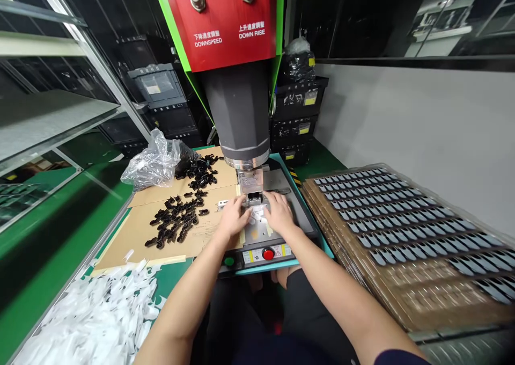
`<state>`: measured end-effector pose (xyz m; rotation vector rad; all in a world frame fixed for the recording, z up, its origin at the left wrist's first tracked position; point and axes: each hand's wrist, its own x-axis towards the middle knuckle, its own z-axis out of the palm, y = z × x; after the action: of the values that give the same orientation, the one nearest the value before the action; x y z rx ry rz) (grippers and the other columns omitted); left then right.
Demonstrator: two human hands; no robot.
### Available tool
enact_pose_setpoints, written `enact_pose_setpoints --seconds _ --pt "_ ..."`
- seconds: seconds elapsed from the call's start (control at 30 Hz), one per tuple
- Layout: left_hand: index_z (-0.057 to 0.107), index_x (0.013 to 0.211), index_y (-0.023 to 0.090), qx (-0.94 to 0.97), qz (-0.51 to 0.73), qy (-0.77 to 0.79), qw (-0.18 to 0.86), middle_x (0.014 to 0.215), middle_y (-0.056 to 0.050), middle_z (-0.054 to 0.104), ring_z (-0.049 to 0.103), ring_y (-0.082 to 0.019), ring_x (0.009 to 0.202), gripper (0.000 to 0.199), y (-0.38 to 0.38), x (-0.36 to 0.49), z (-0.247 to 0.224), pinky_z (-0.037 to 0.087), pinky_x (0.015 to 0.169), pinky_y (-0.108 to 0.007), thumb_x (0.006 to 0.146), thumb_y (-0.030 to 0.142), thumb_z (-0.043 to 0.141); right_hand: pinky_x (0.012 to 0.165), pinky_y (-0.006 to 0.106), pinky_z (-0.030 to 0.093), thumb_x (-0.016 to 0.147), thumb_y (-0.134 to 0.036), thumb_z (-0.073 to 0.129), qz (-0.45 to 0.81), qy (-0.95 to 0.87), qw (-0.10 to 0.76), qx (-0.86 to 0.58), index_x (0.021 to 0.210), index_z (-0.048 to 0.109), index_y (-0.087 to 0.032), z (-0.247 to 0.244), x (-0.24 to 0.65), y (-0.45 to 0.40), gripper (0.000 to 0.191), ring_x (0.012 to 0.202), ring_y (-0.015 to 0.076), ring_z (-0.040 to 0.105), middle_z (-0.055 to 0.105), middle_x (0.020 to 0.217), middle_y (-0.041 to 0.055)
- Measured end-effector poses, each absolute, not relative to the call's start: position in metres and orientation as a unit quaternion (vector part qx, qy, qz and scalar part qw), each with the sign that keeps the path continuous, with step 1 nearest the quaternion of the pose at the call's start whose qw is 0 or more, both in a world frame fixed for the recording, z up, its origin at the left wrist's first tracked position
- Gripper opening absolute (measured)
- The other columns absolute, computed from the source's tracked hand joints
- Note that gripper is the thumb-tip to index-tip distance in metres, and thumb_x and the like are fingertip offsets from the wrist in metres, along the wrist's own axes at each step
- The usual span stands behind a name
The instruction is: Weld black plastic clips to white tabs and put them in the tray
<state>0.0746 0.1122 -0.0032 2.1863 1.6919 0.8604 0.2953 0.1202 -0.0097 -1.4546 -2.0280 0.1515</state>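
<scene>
Below the metal tool head of a press, a small dark part sits in a fixture on the grey base plate. A white plastic piece lies just in front of it. My left hand is at the left of this piece, its fingers bent and thumb at the piece's edge. From the other side my right hand reaches in, thumb against the white piece and forefinger close to the dark part. Both hands appear closed on the white piece, though the fingertips are partly hidden.
Black parts are strewn over cardboard at left, behind a heap of white pieces. A clear plastic bag lies farther back. Stacked brown trays with grey-black parts stand at right. Red and green buttons front the press.
</scene>
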Motion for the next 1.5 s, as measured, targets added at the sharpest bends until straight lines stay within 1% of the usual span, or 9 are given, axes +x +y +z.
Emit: enact_pose_setpoints --seconds 0.13,0.3,0.47,0.6,0.77,0.9,1.07,1.2,1.5 --pt "0.058 0.157 0.027 0.772 0.267 0.552 0.167 0.156 -0.013 0.057 0.052 -0.034 0.148 0.068 0.063 0.026 -0.020 0.042 0.126 -0.053 0.095 0.049 0.074 0.122 0.052 0.044 0.099 -0.026 0.058 0.044 -0.772 0.347 -0.531 0.148 0.063 -0.025 -0.035 0.360 0.071 0.049 0.140 0.0324 0.051 0.064 0.146 0.0117" --pt "0.051 0.164 0.033 0.816 0.151 0.532 0.169 0.174 -0.011 0.040 0.035 -0.039 0.161 0.086 0.011 -0.017 -0.043 0.033 0.131 -0.060 0.084 0.034 0.083 0.123 0.059 0.042 0.097 -0.026 0.056 0.042 -0.788 0.275 -0.549 0.159 0.054 -0.034 -0.067 0.425 0.021 0.063 0.155 0.0343 0.041 0.057 0.161 0.0070" --pt "0.050 0.164 0.034 0.815 0.132 0.547 0.136 0.176 -0.011 0.038 0.034 -0.040 0.162 0.085 0.005 -0.019 -0.049 0.032 0.131 -0.062 0.085 0.029 0.082 0.121 0.058 0.042 0.096 -0.017 0.052 0.036 -0.797 0.245 -0.551 0.157 0.055 -0.036 -0.078 0.440 0.016 0.063 0.156 0.0319 0.041 0.053 0.165 0.0041" --pt "0.053 0.162 0.034 0.815 0.138 0.546 0.136 0.173 -0.012 0.041 0.036 -0.042 0.160 0.086 0.006 -0.017 -0.047 0.034 0.129 -0.062 0.083 0.030 0.085 0.120 0.059 0.041 0.096 -0.019 0.054 0.024 -0.793 0.247 -0.556 0.150 0.060 -0.031 -0.073 0.434 0.021 0.056 0.156 0.0344 0.040 0.057 0.161 0.0064" --pt "0.064 0.151 0.031 0.805 0.193 0.543 0.141 0.159 -0.012 0.057 0.052 -0.037 0.149 0.057 0.016 0.000 -0.040 0.044 0.123 -0.059 0.098 0.049 0.071 0.117 0.057 0.042 0.100 -0.024 0.057 0.034 -0.791 0.292 -0.537 0.136 0.069 -0.026 -0.059 0.399 0.036 0.038 0.147 0.0358 0.047 0.067 0.146 0.0108" --pt "0.067 0.144 0.028 0.795 0.248 0.536 0.142 0.147 -0.011 0.066 0.059 -0.032 0.140 0.042 0.046 0.027 -0.036 0.048 0.121 -0.053 0.103 0.039 0.063 0.108 0.050 0.047 0.099 -0.024 0.063 0.068 -0.805 0.304 -0.506 0.134 0.069 -0.025 -0.046 0.350 0.062 0.036 0.129 0.0334 0.056 0.070 0.135 0.0124" --pt "0.068 0.134 0.025 0.789 0.261 0.540 0.135 0.136 -0.012 0.067 0.063 -0.031 0.130 0.035 0.082 0.050 -0.034 0.052 0.115 -0.051 0.099 0.031 0.066 0.103 0.044 0.047 0.096 -0.023 0.071 0.094 -0.824 0.272 -0.488 0.121 0.069 -0.024 -0.037 0.307 0.087 0.025 0.118 0.0301 0.057 0.071 0.123 0.0099" --pt "0.068 0.126 0.024 0.785 0.251 0.553 0.124 0.125 -0.011 0.066 0.065 -0.031 0.119 0.031 0.089 0.061 -0.033 0.054 0.107 -0.048 0.097 0.034 0.071 0.101 0.044 0.045 0.097 -0.024 0.072 0.084 -0.816 0.260 -0.509 0.113 0.068 -0.024 -0.041 0.300 0.097 0.017 0.114 0.0307 0.056 0.070 0.118 0.0097" --pt "0.067 0.115 0.024 0.745 0.308 0.578 0.125 0.114 -0.009 0.064 0.064 -0.030 0.114 0.022 0.091 0.071 -0.043 0.053 0.101 -0.045 0.099 0.040 0.070 0.102 0.045 0.046 0.096 -0.024 0.070 0.090 -0.794 0.289 -0.526 0.105 0.070 -0.025 -0.050 0.300 0.102 0.009 0.114 0.0310 0.056 0.068 0.119 0.0104"
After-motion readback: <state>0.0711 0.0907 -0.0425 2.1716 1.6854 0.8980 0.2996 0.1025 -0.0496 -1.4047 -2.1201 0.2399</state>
